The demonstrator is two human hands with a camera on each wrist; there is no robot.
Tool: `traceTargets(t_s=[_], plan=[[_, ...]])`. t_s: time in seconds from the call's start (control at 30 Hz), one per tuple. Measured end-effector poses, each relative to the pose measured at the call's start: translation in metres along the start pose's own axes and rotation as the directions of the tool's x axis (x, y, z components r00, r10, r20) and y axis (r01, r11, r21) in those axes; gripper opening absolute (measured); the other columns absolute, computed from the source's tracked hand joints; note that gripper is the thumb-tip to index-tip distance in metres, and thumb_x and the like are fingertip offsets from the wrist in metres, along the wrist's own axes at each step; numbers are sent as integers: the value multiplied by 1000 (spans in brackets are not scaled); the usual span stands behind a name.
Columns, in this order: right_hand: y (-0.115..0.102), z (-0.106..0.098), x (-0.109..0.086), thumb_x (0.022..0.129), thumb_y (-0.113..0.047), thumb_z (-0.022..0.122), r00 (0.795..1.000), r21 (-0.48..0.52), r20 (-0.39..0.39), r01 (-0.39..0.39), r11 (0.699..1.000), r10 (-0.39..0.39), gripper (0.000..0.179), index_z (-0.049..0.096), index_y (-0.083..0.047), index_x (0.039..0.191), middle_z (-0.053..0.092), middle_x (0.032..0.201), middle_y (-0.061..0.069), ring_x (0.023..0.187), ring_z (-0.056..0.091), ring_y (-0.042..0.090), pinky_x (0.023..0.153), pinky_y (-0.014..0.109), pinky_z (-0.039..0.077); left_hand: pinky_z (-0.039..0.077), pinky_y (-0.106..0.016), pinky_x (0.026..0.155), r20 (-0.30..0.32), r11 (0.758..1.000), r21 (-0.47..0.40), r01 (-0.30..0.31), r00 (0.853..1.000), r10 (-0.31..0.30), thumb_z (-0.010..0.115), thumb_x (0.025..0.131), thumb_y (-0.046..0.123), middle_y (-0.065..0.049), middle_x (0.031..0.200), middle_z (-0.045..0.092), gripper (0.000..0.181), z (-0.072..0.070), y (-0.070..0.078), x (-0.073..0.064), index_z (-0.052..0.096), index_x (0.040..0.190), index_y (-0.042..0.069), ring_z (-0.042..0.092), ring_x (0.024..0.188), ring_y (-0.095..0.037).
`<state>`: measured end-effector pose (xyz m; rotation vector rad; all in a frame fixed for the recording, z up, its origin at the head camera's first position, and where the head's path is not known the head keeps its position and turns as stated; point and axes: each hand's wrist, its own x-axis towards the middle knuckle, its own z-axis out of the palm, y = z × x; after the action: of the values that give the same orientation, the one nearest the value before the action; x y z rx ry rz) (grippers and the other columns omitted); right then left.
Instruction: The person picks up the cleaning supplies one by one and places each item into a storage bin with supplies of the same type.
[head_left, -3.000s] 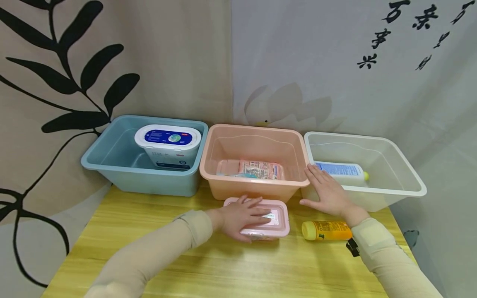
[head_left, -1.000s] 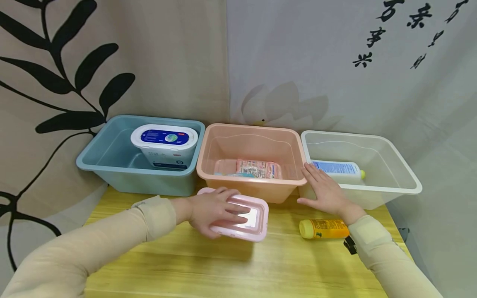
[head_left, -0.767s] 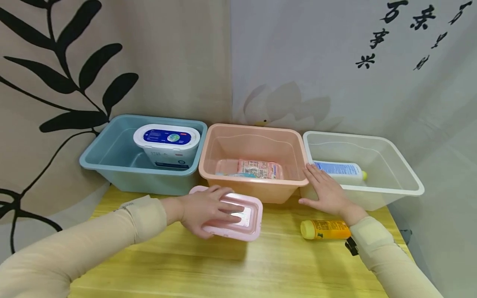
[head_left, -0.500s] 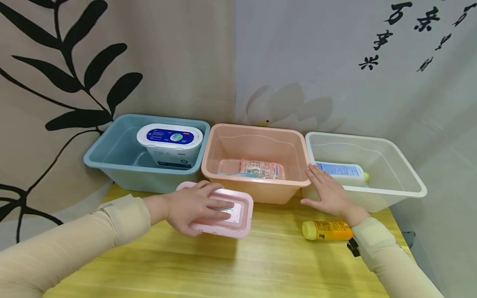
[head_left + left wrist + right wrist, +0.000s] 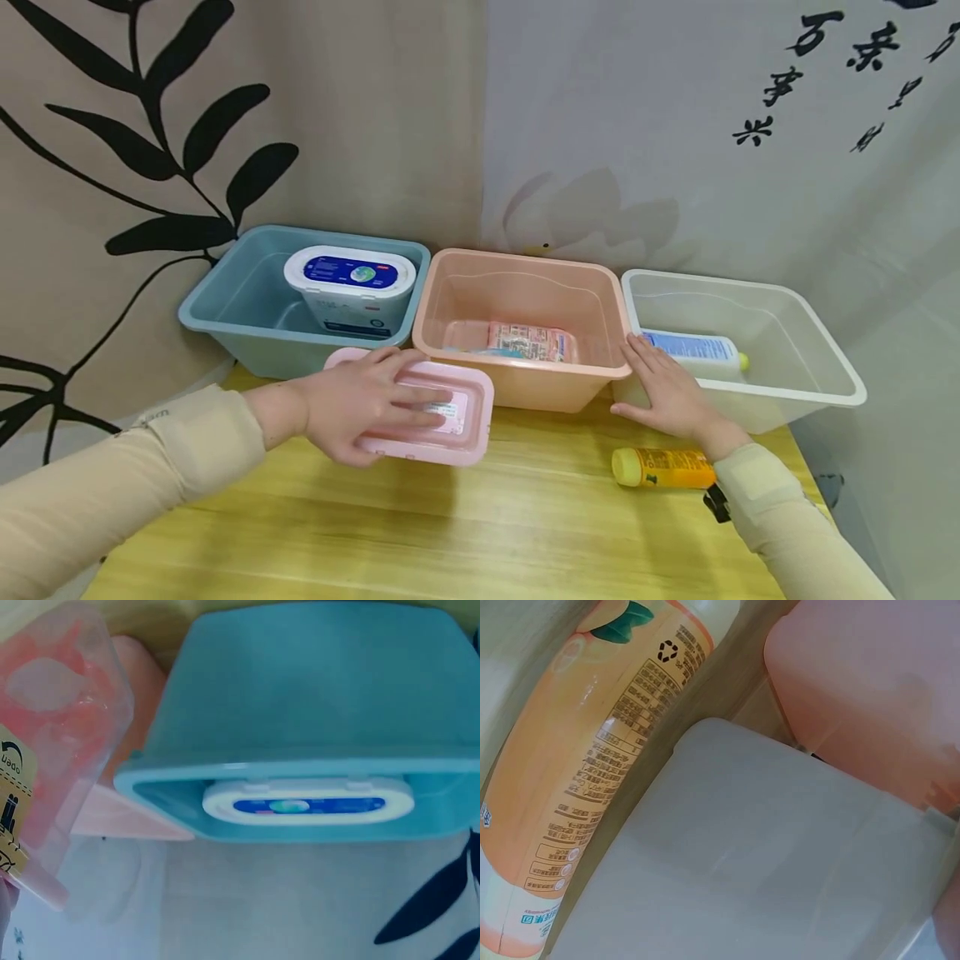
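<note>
Pink, rectangular and plastic, the lidded box (image 5: 453,417) left of frame centre seems secure in the overhead grip of my left hand (image 5: 360,407), while my straight-fingered right hand (image 5: 671,398) rests at the off-white rectangular plastic bin (image 5: 795,350), perhaps steadying it.

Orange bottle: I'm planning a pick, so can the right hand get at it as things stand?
Probably yes: the orange bottle lies close by the right hand, its cap uncovered. Only the right sleeve overlaps one end in the head view; the hand would likely need to draw back.
</note>
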<state>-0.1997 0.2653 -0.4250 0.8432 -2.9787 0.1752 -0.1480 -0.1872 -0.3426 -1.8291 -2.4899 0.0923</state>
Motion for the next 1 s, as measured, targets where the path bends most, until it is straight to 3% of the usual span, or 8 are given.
traceTargets(t_s=[0.27,0.63,0.83,1.0], plan=[[1,1,-2,81,-56,61,1000,0,-26,4,1000,-4,94,24,0,147,20,154,20,142,19,36,113,51,23,34,-57,97,-34,996,69,57,998,-55,65,73,41,2,149,39,70,-19,-8,-12,45,139,30,30,130,-42],[0,1,-2,81,-55,61,999,5,-35,9,1000,-9,93,25,1,146,21,154,21,142,19,36,113,50,23,26,-62,103,19,975,115,192,980,-196,68,72,42,6,151,35,73,-39,-23,-30,42,140,35,22,135,-40],[0,1,-1,80,-55,62,1000,-6,-31,2,1000,-2,94,25,0,146,21,154,20,142,19,36,112,50,23,29,-61,97,-89,964,182,195,979,-181,68,69,39,1,145,44,69,-48,-42,-43,51,135,28,28,129,-45],[0,2,-1,80,-55,62,1000,-12,-24,1,1000,-1,94,25,1,146,20,154,20,142,19,36,113,50,23,34,-60,91,-183,953,225,204,969,-165,66,68,36,-4,139,50,65,-51,-62,-50,56,131,22,34,122,-47]])
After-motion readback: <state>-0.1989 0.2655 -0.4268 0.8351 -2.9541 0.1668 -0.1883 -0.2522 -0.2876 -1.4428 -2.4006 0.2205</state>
